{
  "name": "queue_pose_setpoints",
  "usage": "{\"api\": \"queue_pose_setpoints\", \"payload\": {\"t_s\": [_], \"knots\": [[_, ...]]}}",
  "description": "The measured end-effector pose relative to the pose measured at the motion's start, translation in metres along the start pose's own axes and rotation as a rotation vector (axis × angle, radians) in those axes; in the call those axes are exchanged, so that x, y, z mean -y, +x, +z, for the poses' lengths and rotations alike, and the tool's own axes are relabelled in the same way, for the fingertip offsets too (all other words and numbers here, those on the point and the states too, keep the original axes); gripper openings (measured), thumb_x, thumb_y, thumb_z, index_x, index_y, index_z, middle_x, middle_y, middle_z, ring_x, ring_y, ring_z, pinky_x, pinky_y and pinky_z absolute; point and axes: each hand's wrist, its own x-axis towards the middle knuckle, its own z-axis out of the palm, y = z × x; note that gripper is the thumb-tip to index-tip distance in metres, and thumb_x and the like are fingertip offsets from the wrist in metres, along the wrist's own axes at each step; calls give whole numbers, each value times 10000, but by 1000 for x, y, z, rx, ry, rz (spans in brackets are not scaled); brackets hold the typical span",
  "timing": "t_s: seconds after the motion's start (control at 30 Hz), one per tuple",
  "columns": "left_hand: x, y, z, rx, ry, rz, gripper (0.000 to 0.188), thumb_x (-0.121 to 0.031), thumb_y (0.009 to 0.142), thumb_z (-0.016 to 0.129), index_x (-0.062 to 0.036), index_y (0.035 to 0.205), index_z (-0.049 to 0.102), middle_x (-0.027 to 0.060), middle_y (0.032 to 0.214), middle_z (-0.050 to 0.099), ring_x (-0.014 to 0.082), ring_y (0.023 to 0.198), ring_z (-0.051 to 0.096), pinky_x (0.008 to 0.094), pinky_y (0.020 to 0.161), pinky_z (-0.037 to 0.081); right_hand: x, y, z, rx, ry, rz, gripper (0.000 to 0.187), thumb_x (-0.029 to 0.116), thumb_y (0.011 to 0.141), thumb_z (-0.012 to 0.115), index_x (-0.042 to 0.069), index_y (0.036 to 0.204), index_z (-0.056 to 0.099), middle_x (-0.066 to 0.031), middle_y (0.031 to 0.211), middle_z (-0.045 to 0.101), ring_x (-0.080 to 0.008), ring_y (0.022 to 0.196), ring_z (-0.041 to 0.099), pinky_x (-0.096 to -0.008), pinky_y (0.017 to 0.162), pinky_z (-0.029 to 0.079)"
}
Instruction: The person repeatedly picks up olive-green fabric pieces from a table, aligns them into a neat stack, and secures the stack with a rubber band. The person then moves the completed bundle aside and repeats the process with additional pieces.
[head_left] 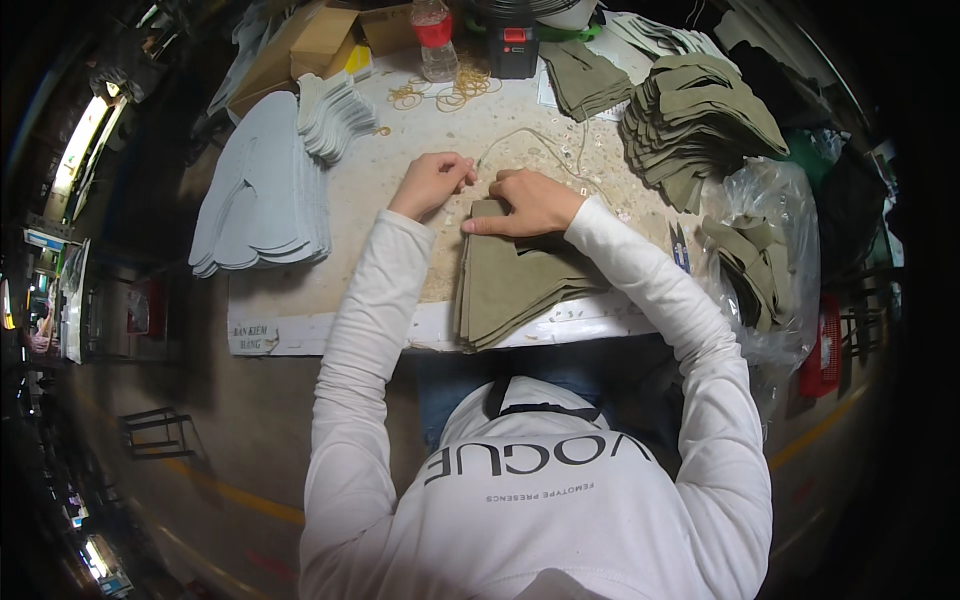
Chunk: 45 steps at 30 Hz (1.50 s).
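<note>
L hand (436, 183) is just above the tabletop, L of the olive stack (515, 280), fingers curled in w/ tips drawn together, right by one end of a thin pale cord (527, 130). R hand (532, 204) lies over the stack's narrow far end, thumb out toward its L edge, fingers bent at the far edge. Can't tell at this angle if the L fingertips pinch anything, or if the R hand grips the stack or just rests on it.

Stack sits at the table's (390, 270) near edge, in front of the person, wide end nearest the body, layers fanned a bit; R sleeve (655, 275) crosses above its R part. Cord loops over the tabletop beyond both hands.

R of the stack: blue snips (680, 248), then a clear bag (795, 215) w/ olive pcs (752, 265) in it. Far R: big olive pile (700, 115), w/ a smaller olive bundle (585, 82) L of it. L side: tall grey stack (262, 190), small grey bundle (335, 115) touching it. Far edge: carton (322, 42), bottle w/ red label (432, 40), tan bands (455, 92) in loose coils, black-&-red box (514, 52). Red basket (822, 350) down R, below table level.
</note>
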Motion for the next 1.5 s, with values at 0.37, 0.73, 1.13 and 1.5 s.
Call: {"api": "queue_pose_setpoints", "payload": {"t_s": [0.37, 0.73, 1.13, 1.5], "knots": [[-3, -38, -2, -107, -51, -46, 243, -197, 974, 595, 9, 880, 682, -5, 726, 612, 65, 652, 516, 220, 605, 423, 10, -21, -3, 98, 265, 68, 804, 693, 686, 727, -47, 1000, 687, -237, 900, 697, -344, 841, 690, -393, 792, 534], [-2, -157, 25, -31, -141, -148, 238, -185, 965, 553, 19, 1017, 666, -35, 755, 603, 11, 631, 466, 207, 543, 359, 21, -12, 2, 31, 636, -191, 577, 491, 686, 844, 11, 909, 617, -98, 801, 666, -175, 731, 626, -321, 669, 502], [-74, -172, 43, -87, 188, 319, 448, -305, 785, 784, 50, 1030, 659, 175, 960, 691, 207, 886, 664, 319, 809, 514, 25, -8, 0, 423, 1162, -337, 630, 579, 898, 591, -4, 1136, 614, -120, 1079, 667, -203, 958, 637, -335, 843, 510], [-132, -207, -3, -2, -462, -95, 640, -248, 803, 702, 86, 1302, 481, 169, 1184, 613, 209, 1029, 614, 312, 889, 497, 23, -88, 47, 254, 1445, 140, 411, 269, 981, 575, 21, 1308, 545, -77, 1266, 607, -171, 1119, 598, -306, 944, 489]]}}
